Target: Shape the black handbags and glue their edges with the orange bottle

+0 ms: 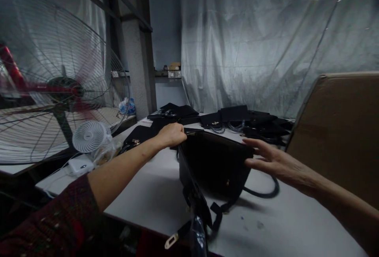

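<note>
A black handbag [216, 162] stands on the white table, its mouth gaping and its inside dark. Fingers of my left hand [173, 134] are closed on the bag's upper left corner. On the other side, my right hand [266, 158] is at the bag's right edge with thumb and fingers apart; whether it touches the bag is unclear. A black strap with a gold metal clasp [171, 241] hangs over the table's front edge. One round handle [266, 194] lies out to the right, and clear plastic wrap [197, 231] covers a part near me.
More black bags [233, 117] lie along the back of the table [142, 197]. A cardboard box [340, 130] stands at right. To the left are a small white fan [90, 136], a plastic bag [108, 150] and a large caged fan [65, 87].
</note>
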`<state>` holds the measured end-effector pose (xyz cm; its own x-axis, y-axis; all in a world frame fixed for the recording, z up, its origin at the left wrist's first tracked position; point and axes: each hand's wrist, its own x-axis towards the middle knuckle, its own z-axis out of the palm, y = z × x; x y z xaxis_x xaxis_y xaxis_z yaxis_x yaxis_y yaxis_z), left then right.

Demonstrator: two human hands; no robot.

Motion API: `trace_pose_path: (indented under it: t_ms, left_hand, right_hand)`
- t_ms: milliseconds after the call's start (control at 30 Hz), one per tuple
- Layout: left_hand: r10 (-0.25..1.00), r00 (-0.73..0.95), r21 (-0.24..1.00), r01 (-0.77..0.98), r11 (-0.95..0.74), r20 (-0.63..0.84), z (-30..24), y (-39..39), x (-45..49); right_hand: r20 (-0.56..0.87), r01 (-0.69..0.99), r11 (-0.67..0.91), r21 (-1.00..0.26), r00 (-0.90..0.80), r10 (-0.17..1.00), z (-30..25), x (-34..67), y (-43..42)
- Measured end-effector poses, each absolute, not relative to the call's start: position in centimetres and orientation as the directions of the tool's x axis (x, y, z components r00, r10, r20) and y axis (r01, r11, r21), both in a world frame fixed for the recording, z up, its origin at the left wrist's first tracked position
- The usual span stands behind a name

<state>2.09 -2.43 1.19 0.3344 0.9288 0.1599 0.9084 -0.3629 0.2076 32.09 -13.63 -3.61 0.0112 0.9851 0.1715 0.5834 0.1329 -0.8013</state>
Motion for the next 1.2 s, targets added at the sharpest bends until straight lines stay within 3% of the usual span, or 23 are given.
trace_pose_path:
  t_ms: [133, 267, 400, 567, 700, 867, 1033, 1200]
  left_hand:
    - [0.892, 0.431, 0.114, 0.888, -0.446, 0.136, 1.3, -2.5, 2.7]
    - [0.65, 0.708, -0.015, 0.68, -0.733, 0.276, 1.7, -2.6, 3.9]
    - [0.506, 0.839, -0.039, 0.523, -0.852, 0.2, 2.2, -2.7, 5.9]
    - [0.495, 0.838, 0.053, 0.497, -0.866, 0.229, 1.6, -2.1, 6.8]
    - [0.494, 0.822, 0.199, 0.453, -0.869, 0.285, 1.0, -1.7, 6.0]
    - [0.677, 0.686, 0.412, 0.554, -0.723, 0.266, 0.8, -1.7, 5.8]
    - [0.733, 0.62, 0.388, 0.625, -0.678, 0.28, 0.2, -1.5, 6.2]
    - [0.733, 0.602, 0.331, 0.654, -0.68, 0.317, 0.1, -1.6, 6.4]
  right_hand:
    - [0.165, 0.415, 0.122, -0.902, 0.069, 0.984, -5.8, 32.0, -12.9]
    - [0.215, 0.37, 0.159, -0.915, 0.116, 0.97, -6.3, 31.7, -12.2]
    - [0.211, 0.304, 0.166, -0.938, 0.118, 0.97, -6.5, 31.9, -12.2]
    - [0.25, 0.267, 0.213, -0.94, 0.112, 0.962, -7.1, 32.2, -12.2]
    - [0.262, 0.214, 0.231, -0.949, 0.132, 0.956, -7.5, 32.2, -11.8]
    - [0.26, 0.14, 0.237, -0.961, 0.174, 0.95, -7.8, 32.1, -11.1]
    - [0.271, 0.115, 0.252, -0.961, 0.198, 0.942, -8.0, 31.9, -10.6]
    - [0.313, 0.208, 0.272, -0.94, 0.201, 0.928, -7.9, 31.4, -10.2]
